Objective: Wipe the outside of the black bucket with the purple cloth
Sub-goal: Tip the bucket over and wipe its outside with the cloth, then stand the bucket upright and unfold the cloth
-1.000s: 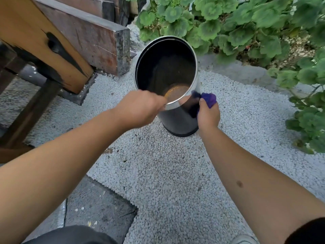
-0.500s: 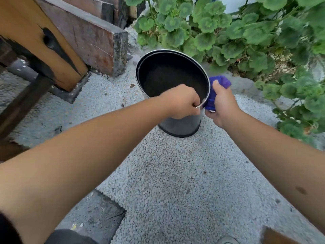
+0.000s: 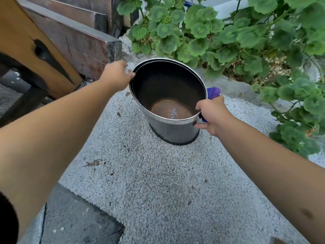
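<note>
The black bucket (image 3: 173, 131) with a shiny metal rim stands on white gravel at the centre, its mouth tipped toward me and a rusty brown bottom showing inside. My left hand (image 3: 117, 75) grips the rim on the far left side. My right hand (image 3: 213, 114) is closed on the purple cloth (image 3: 213, 92) and presses it against the bucket's right outer wall just below the rim. Most of the cloth is hidden behind my fingers; only a bunched end sticks up above the hand.
Leafy green plants (image 3: 246, 41) crowd the back and right, close to the bucket. A reddish stone block (image 3: 82, 48) and an orange-brown wooden beam (image 3: 26, 46) stand at the left. White gravel (image 3: 149, 182) covers the ground, with a dark paving slab (image 3: 79, 224) at the lower left.
My left hand has shifted from the near rim to the far left rim. My right hand with the cloth has come down and toward me along the right side. The bucket's rusty bottom shows again.
</note>
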Demonstrator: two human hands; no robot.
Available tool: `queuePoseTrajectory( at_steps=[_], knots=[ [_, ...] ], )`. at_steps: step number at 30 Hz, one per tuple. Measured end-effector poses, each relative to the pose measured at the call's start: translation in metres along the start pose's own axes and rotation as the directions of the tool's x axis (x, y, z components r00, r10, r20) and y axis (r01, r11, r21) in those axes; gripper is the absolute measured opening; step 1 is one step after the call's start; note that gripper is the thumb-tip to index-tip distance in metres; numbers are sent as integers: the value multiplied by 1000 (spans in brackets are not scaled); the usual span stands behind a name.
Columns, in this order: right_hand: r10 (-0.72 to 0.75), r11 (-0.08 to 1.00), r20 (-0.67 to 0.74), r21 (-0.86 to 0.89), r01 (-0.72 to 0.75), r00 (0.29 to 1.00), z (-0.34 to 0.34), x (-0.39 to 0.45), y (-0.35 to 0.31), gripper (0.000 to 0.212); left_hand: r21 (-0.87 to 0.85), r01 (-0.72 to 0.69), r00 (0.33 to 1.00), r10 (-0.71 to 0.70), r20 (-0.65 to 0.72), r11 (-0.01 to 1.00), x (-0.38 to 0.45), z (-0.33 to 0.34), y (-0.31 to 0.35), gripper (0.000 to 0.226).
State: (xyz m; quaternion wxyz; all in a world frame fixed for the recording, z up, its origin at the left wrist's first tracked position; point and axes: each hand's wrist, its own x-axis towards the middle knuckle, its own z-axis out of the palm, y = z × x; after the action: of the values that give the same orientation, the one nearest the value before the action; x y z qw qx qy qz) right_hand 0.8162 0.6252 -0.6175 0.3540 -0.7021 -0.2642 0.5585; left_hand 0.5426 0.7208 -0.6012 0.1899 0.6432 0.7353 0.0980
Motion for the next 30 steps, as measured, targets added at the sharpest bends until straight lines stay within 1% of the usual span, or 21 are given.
queuePoseTrajectory(
  at_steps=[1,2,3,5,6,7,9,10,12,16,19,21,24,27,28,30],
  knots=[
    [9,1000,-5,-8,-9,1000,0,1,0,50,-135,43,997,-35,62,990,0,3,-2,29],
    [10,1000,-6,-18,-10,1000,0,3,1,52,-269,67,994,-42,100,961,-1,7,-3,20],
    [6,1000,-8,-24,-6,1000,-1,5,2,52,-369,82,993,-43,114,926,-1,10,-2,16],
    [0,999,-15,-46,0,1000,-1,8,1,50,-461,105,989,-44,141,881,-6,13,0,14],
    [0,998,-13,-64,-1,1000,0,9,-1,50,-437,100,989,-40,144,894,-6,13,-1,14],
    [-2,996,-6,-87,1,1000,2,10,-3,52,-369,74,992,-29,127,926,-6,12,-1,14],
    [-18,990,15,-138,20,1000,2,13,-9,57,-224,31,998,-18,57,974,-6,9,0,20],
    [-37,985,24,-167,41,999,1,16,-14,55,-203,27,999,-21,31,979,-7,9,2,23],
    [-82,971,32,-224,87,996,-3,22,-25,46,-236,56,998,-54,15,970,-12,6,3,23],
    [-144,943,79,-292,161,986,3,37,-56,51,-295,158,986,-169,-13,942,-25,-8,-6,12],
    [-210,915,120,-327,238,970,26,44,-73,50,-272,258,960,-278,-36,927,-35,-16,-21,22],
    [-255,896,123,-343,282,959,46,48,-80,51,-318,338,929,-369,-38,885,-41,-19,-33,25],
    [-316,870,133,-354,343,939,75,55,-84,53,-475,433,864,-503,-25,766,-48,-19,-51,31],
    [-352,847,131,-378,375,927,91,65,-83,47,-634,425,820,-572,-32,645,-55,-9,-59,32],
    [-372,841,113,-379,386,922,93,68,-82,43,-666,412,811,-583,-42,622,-58,-5,-59,32],
    [-418,822,77,-391,413,905,95,74,-79,38,-696,387,802,-593,-70,605,-59,2,-57,31]
  ],
)
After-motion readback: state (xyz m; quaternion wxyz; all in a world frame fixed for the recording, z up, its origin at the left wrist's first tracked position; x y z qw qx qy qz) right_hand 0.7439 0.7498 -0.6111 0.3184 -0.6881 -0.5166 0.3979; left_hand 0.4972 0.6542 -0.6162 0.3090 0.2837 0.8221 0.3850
